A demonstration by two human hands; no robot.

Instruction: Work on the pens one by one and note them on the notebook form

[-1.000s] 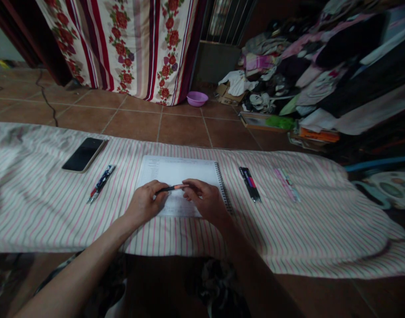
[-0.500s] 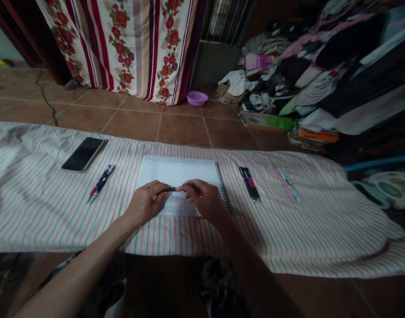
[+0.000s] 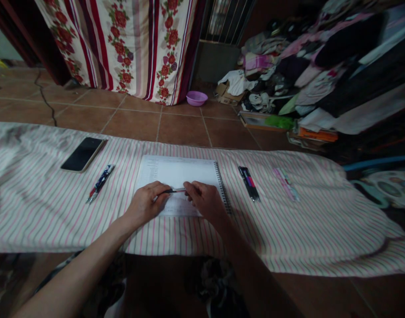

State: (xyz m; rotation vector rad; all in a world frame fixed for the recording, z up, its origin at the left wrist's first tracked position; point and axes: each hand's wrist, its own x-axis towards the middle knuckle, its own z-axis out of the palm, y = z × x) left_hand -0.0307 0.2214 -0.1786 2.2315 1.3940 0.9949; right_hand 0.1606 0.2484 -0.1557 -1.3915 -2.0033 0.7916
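My left hand [image 3: 148, 198] and my right hand [image 3: 204, 198] are both closed on a slim pen [image 3: 177, 190], held level between them. A dark stretch of it shows by my left fingers, and a thin pale length runs on to my right fingertips. Its ends are hidden in my hands. Beneath them lies an open spiral notebook [image 3: 185, 167], its coil on the right side. Handwriting runs down the left of the page and along the bottom.
Left of the notebook are a phone [image 3: 83, 154] and pens [image 3: 100, 183]. To its right lie dark pens [image 3: 249, 183] and pastel pens [image 3: 286, 184]. A striped cloth [image 3: 322, 221] covers the table. Beyond stand a purple basin [image 3: 196, 98] and piled clothes [image 3: 298, 66].
The reddish part between my hands no longer shows; a thinner pale length is visible there instead. My hands have barely moved, and the other things lie as before.
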